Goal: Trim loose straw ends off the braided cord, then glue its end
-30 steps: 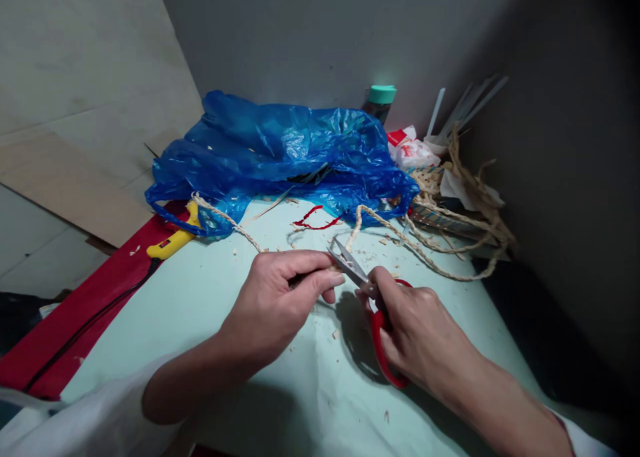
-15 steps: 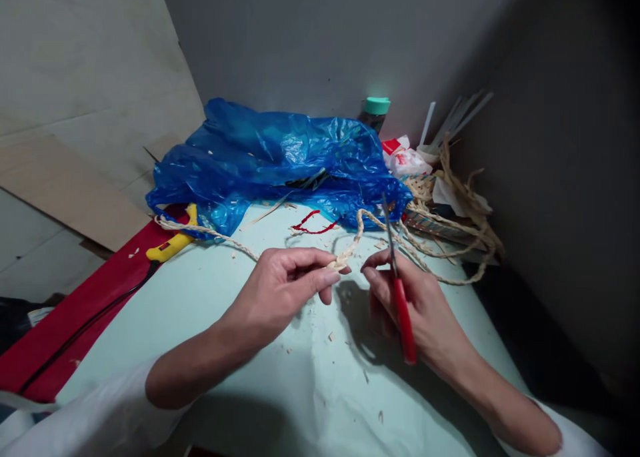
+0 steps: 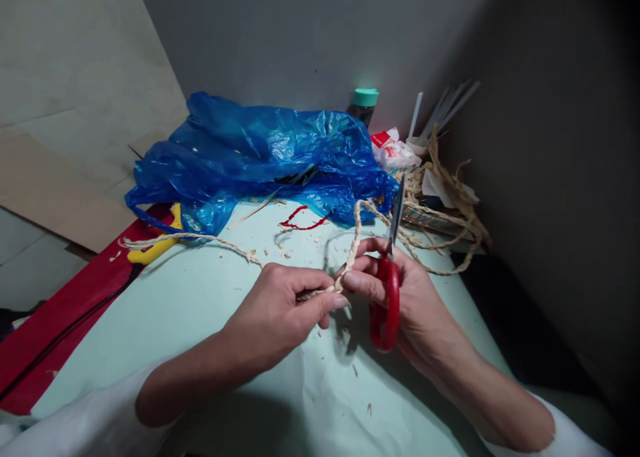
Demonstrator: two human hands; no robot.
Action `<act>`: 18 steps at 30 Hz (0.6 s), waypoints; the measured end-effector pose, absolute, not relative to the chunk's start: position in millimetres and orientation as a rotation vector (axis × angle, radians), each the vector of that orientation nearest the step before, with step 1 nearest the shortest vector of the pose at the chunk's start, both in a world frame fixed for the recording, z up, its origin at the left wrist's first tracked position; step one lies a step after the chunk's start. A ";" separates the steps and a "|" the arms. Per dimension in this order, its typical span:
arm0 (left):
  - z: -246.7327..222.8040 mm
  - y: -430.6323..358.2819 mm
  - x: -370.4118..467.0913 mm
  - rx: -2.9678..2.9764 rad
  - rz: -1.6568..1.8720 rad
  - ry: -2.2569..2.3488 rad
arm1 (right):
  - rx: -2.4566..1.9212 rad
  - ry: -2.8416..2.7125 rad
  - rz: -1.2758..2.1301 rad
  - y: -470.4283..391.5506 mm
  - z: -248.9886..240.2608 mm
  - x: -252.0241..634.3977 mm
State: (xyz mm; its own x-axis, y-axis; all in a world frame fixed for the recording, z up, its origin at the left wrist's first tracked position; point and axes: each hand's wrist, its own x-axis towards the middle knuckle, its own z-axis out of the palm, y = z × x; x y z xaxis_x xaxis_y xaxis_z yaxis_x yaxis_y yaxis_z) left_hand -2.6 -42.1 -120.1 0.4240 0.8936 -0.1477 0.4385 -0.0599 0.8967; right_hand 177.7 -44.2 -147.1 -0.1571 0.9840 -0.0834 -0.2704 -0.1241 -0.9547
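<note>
Dim, cool light falls across a pale green table (image 3: 200,323), leaving the gray wall (image 3: 300,43) muted and its right side nearly black. White glare streaks a crinkled blue plastic bag (image 3: 280,143) toward the table's far edge. Soft shadows pool beneath the right hand (image 3: 417,300) and darken the table's near edge. The wide-angle view stretches both forearms (image 3: 185,380) toward the lower corners; fine detail looks slightly smeared, and the sleeves (image 3: 100,410) appear soft.

White left sleeve (image 3: 100,403); white right sleeve (image 3: 565,425); both end on the forearms (image 3: 187,377); left and right hands (image 3: 277,303) bare.
</note>
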 end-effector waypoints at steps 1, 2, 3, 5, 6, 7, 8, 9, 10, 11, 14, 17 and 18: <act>-120.1 -41.7 -2.6 1.681 0.567 1.167 | -1.010 -1.046 1.485 -43.5 -146.0 178.8; -119.9 -40.7 -2.9 1.691 0.571 1.151 | -1.027 -1.039 1.447 -42.5 -144.4 180.5; -119.8 -39.4 -3.5 1.706 0.577 1.135 | -1.048 -1.024 1.397 -41.2 -142.2 182.4; -119.9 -36.2 -5.7 1.747 0.585 1.109 | -1.096 -0.979 1.279 -38.4 -137.4 187.1; -120.3 -34.7 -7.1 1.766 0.584 1.109 | -1.119 -0.958 1.226 -37.0 -135.2 189.6; -120.9 -33.3 -8.6 1.782 0.577 1.120 | -1.133 -0.937 1.183 -35.7 -133.6 192.0; -121.8 -32.0 -10.2 1.793 0.565 1.136 | -1.134 -0.915 1.151 -34.4 -132.6 194.3; -122.8 -31.0 -11.6 1.799 0.554 1.153 | -1.124 -0.899 1.136 -33.2 -132.4 196.5; -123.6 -30.2 -12.9 1.802 0.548 1.169 | -1.108 -0.886 1.128 -32.0 -132.7 198.4; -124.3 -29.6 -13.8 1.802 0.549 1.185 | -1.086 -0.875 1.125 -30.8 -133.4 200.1; -123.8 -28.5 -14.7 1.774 0.580 1.205 | -1.049 -0.846 1.121 -27.3 -136.0 203.6; -119.7 -28.1 -13.9 1.711 0.593 1.193 | -1.042 -0.827 1.106 -25.1 -136.2 204.4; -118.1 -27.9 -13.6 1.678 0.592 1.179 | -1.041 -0.824 1.098 -24.7 -135.8 204.4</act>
